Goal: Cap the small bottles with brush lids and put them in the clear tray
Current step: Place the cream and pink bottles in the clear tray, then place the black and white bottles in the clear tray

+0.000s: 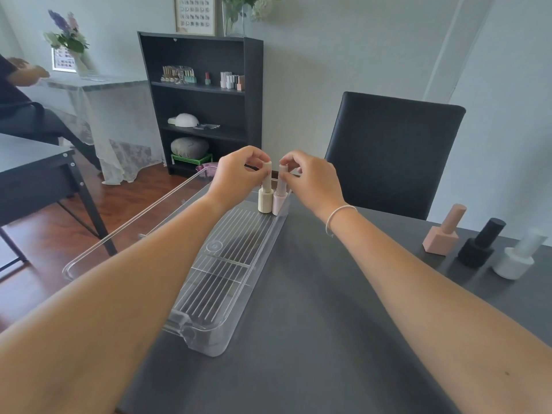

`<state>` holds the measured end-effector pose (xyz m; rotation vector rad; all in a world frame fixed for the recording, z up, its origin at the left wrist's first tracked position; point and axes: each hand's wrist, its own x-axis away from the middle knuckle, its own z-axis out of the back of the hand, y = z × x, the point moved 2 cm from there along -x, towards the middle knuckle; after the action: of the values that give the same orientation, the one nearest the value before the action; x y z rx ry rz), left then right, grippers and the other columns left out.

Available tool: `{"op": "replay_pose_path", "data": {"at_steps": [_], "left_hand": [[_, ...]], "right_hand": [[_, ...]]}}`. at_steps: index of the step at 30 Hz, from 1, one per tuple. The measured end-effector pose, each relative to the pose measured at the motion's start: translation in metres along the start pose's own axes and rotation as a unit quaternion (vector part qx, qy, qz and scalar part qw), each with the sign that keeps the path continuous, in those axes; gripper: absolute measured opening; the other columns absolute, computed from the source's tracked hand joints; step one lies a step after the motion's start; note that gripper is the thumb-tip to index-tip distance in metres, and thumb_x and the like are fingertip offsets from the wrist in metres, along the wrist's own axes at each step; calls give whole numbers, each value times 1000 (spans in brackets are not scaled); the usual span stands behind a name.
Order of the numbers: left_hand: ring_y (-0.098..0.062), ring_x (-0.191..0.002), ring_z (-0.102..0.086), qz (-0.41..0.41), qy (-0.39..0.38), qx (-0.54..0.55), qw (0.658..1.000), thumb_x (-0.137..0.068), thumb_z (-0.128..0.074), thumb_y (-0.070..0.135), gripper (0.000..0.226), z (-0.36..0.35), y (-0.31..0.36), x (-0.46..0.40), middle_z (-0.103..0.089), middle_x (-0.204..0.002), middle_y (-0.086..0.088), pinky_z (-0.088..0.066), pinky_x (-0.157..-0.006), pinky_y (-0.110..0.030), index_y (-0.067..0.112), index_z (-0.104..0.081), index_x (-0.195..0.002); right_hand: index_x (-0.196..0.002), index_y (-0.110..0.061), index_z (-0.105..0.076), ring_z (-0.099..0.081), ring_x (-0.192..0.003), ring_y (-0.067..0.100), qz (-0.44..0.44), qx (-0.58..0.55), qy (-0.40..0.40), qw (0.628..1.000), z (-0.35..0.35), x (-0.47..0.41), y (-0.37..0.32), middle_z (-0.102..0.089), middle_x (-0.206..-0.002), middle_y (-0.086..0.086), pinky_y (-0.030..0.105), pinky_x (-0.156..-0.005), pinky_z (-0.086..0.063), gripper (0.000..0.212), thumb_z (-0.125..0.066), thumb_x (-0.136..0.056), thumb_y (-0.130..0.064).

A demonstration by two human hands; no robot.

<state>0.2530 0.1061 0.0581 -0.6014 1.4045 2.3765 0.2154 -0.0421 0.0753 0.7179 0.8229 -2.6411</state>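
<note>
A long clear tray (227, 294) lies on the dark table, running away from me. At its far end stand two capped small bottles side by side: a cream bottle (265, 201) and a pale pink bottle (279, 201). My left hand (236, 177) pinches the cream bottle's tall lid near its top. My right hand (310, 180) pinches the pink bottle's lid the same way. Three more capped bottles stand on the table at the right: a peach bottle (443, 234), a black bottle (479, 245) and a white bottle (518, 258).
A black chair (391, 153) stands behind the table. A dark bookshelf (200, 103) with bottles and a lamp is against the wall. Another table (33, 162) is at the left, and a person's arm (21, 73) shows at the far left.
</note>
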Motion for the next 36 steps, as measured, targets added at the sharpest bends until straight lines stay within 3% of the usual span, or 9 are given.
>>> {"op": "replay_pose_path", "data": {"at_steps": [6, 11, 14, 17, 20, 25, 31, 33, 36], "left_hand": [[-8, -73, -63, 6, -2, 5, 1000, -84, -63, 18, 13, 0, 2, 1, -64, -85, 3, -53, -58, -13, 17, -63, -97], [-6, -79, -62, -8, -3, -13, 1000, -84, -62, 19, 19, 3, 13, 3, -63, -95, 3, -48, -60, -8, 19, -62, -104], [-4, -85, -59, -38, 8, -30, 999, -85, -62, 23, 21, 5, 33, 2, -62, -100, 7, -43, -65, -7, 22, -61, -105], [3, -81, -57, -64, 17, -21, 998, -86, -61, 25, 20, 0, 62, 2, -61, -99, 10, -41, -60, 0, 23, -61, -105], [4, -80, -58, -89, 6, 3, 996, -85, -61, 26, 18, -18, 94, 5, -62, -97, 12, -41, -60, 1, 25, -62, -103], [13, -75, -56, -140, -51, 40, 988, -84, -62, 26, 12, -72, 149, 24, -60, -89, 21, -42, -66, 0, 31, -61, -96], [-3, -86, -60, -174, -172, 18, 970, -84, -62, 28, 17, -147, 182, 51, -63, -98, 13, -43, -68, -3, 33, -60, -100], [-4, -91, -57, -182, -208, -6, 961, -84, -62, 28, 20, -167, 188, 57, -61, -102, 15, -40, -71, -6, 33, -60, -103], [-5, -96, -53, -200, -245, -49, 947, -84, -60, 27, 25, -188, 194, 62, -58, -109, 16, -35, -71, -4, 30, -60, -109]], "right_hand": [[-113, -13, -59, -61, -97, 24, -3, -19, -5, 1000, 0, 1, 1, -69, -107, 6, 37, -89, -49, 25, -54, -90, -24], [-113, -14, -59, -60, -95, 19, -7, -38, 7, 999, 13, 7, 7, -68, -105, 5, 25, -78, -43, 27, -58, -88, -25], [-111, -15, -60, -55, -84, 13, -12, -49, 26, 998, 32, 14, 14, -68, -103, 3, 18, -70, -41, 26, -58, -87, -24], [-107, -18, -61, -53, -80, 9, -24, -56, 55, 997, 56, 25, 26, -68, -96, 0, 26, -77, -48, 23, -57, -86, -26], [-103, -21, -61, -53, -78, 5, -34, -70, 89, 993, 86, 42, 44, -66, -91, -5, 16, -71, -44, 20, -60, -85, -28], [-101, -25, -61, -56, -83, 11, -57, -61, 157, 984, 144, 80, 81, -64, -88, -11, 16, -71, -44, 17, -60, -85, -30], [-102, -24, -61, -52, -84, 10, -92, -25, 197, 976, 196, 132, 129, -59, -92, -14, 13, -70, -39, 17, -60, -85, -27], [-102, -23, -61, -50, -84, 3, -109, -19, 195, 975, 206, 147, 145, -58, -96, -13, 8, -71, -38, 19, -63, -84, -24], [-103, -23, -60, -47, -82, -22, -133, -35, 183, 974, 209, 165, 165, -54, -101, -14, -4, -68, -33, 22, -65, -82, -23]]}}
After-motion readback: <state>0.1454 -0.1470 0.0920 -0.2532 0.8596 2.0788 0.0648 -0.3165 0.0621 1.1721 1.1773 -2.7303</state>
